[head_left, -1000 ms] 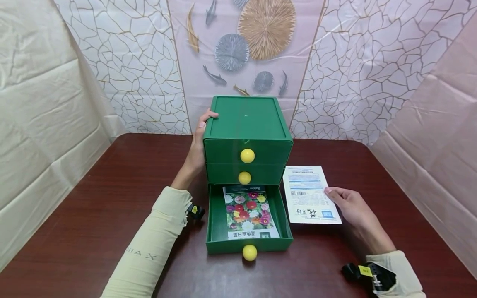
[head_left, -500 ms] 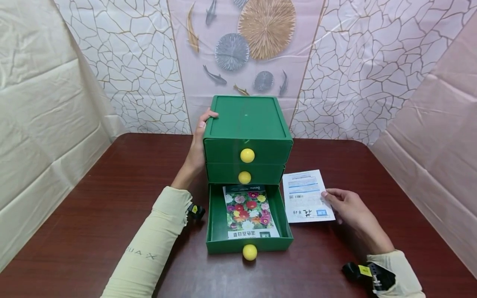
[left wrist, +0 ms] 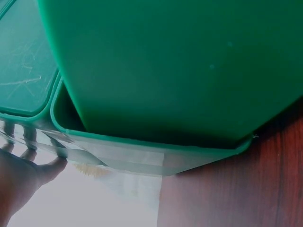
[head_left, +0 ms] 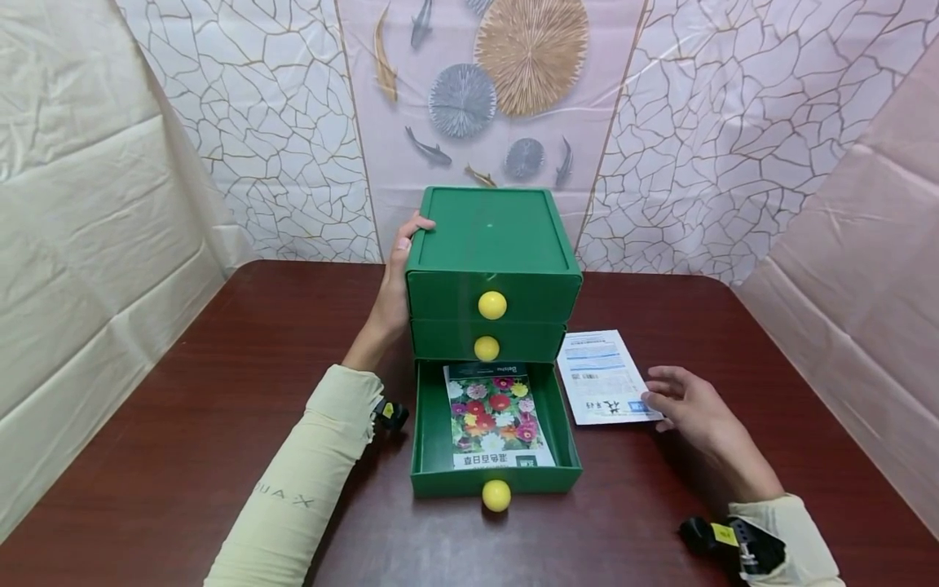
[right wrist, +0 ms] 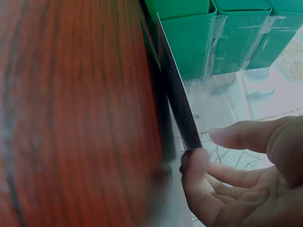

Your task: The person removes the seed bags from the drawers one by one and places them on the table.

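In the head view, a green drawer cabinet (head_left: 484,232) with yellow ball knobs stands mid-table. My left hand (head_left: 396,285) rests along its left side, fingertips at the top edge; the left wrist view shows these fingers (left wrist: 29,146) spread against the cabinet. The bottom drawer (head_left: 428,424) is pulled out, with a flower seed packet (head_left: 495,420) lying inside. Right of it is another packet (head_left: 605,379), white printed side up. My right hand (head_left: 689,408) is at its near right corner. In the right wrist view a finger touches the packet's edge, while the thumb (right wrist: 244,135) stands apart.
The two upper drawers, with the top knob (head_left: 492,305) and middle knob (head_left: 487,349), are pushed in. Dark red-brown table (head_left: 257,424) surrounds the cabinet. A patterned cloth backdrop (head_left: 279,122) hangs behind, with plain cloth on both sides.
The white-sided packet shifted slightly towards the cabinet and its near edge moved back. My right thumb came off its surface, and the grip loosened. The left hand stays on the cabinet.
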Tool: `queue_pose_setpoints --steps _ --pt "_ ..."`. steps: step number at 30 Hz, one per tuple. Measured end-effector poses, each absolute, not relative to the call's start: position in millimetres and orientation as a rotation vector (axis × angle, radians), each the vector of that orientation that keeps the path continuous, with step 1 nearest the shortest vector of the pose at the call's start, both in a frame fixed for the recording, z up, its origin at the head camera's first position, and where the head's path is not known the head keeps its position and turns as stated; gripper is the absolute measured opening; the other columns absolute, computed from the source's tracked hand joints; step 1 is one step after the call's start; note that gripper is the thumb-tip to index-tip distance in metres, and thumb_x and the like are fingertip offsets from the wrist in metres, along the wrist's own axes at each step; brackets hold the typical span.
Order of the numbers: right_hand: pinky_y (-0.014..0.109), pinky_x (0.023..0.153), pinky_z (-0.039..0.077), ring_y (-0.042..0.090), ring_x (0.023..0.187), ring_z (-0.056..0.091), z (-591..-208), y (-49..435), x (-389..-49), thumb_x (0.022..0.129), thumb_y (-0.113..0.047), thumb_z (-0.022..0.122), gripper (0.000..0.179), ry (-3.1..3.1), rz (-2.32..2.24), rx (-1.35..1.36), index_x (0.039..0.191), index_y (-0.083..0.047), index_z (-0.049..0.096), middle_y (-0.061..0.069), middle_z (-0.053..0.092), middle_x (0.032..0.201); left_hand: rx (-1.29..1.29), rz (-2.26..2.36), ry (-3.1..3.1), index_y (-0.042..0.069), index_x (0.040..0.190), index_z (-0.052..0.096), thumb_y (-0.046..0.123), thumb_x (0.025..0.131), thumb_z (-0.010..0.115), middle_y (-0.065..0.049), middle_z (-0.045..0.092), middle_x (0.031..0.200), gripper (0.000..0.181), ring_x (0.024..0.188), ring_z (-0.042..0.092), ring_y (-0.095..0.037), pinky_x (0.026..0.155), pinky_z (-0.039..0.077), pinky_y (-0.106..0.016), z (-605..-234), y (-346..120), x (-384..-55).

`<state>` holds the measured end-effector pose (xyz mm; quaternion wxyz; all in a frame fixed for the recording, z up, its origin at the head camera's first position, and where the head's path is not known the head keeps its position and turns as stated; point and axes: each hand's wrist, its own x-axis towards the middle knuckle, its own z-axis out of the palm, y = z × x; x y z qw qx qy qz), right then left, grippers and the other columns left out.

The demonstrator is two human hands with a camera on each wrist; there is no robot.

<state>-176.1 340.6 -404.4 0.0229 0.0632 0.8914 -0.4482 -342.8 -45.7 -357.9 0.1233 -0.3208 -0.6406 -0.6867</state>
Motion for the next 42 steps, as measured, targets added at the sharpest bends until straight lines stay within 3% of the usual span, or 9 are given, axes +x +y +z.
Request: queue_pose_setpoints --steps 9,16,26,42 --pt "0.029 0.075 0.061 0.017 0.09 0.07 -404.8 341.5 -176.5 0.099 0.003 0.066 0.053 2.738 -1.403 0.192 0.142 0.022 0.041 0.041 0.058 0.127 -0.929 -1.988 -1.884 0.007 0.15 0.041 0.04 0.109 0.019 -0.002 0.008 0.177 0.057 0.162 0.012 -0.023 0.124 0.019 -0.057 -358.0 -45.9 -342.4" --pt "0.024 0.067 0.054 0.017 0.082 0.071 -403.7 342.4 -176.3 0.095 -0.001 0.073 0.045 2.883 -1.189 0.209 0.131 0.019 0.055 0.027 0.072 0.106 -0.937 -1.999 -1.875 0.006 0.15 0.04 0.041 0.107 0.02 -0.001 0.008 0.177 0.059 0.162 0.012 -0.024 0.123 0.019 -0.058 -358.4 -46.9 -342.7" --pt "0.031 0.055 0.055 0.018 0.06 0.066 -406.3 338.3 -174.1 0.092 0.001 0.073 0.03 3.001 -1.073 0.251 0.118 0.015 0.064 0.021 0.072 0.092 -0.955 -1.992 -1.861 0.006 0.149 0.041 0.041 0.107 0.021 -0.002 0.009 0.177 0.058 0.162 0.011 -0.024 0.124 0.017 -0.058 -358.0 -46.0 -341.8" --pt "0.032 0.058 0.054 0.019 0.065 0.065 -404.7 339.5 -174.2 0.096 -0.003 0.071 0.028 3.05 -0.939 0.222 0.119 0.013 0.066 0.025 0.072 0.102 -0.94 -1.991 -1.879 0.007 0.15 0.041 0.041 0.108 0.019 -0.001 0.008 0.177 0.058 0.161 0.012 -0.023 0.123 0.02 -0.057 -358.2 -46.7 -342.9"
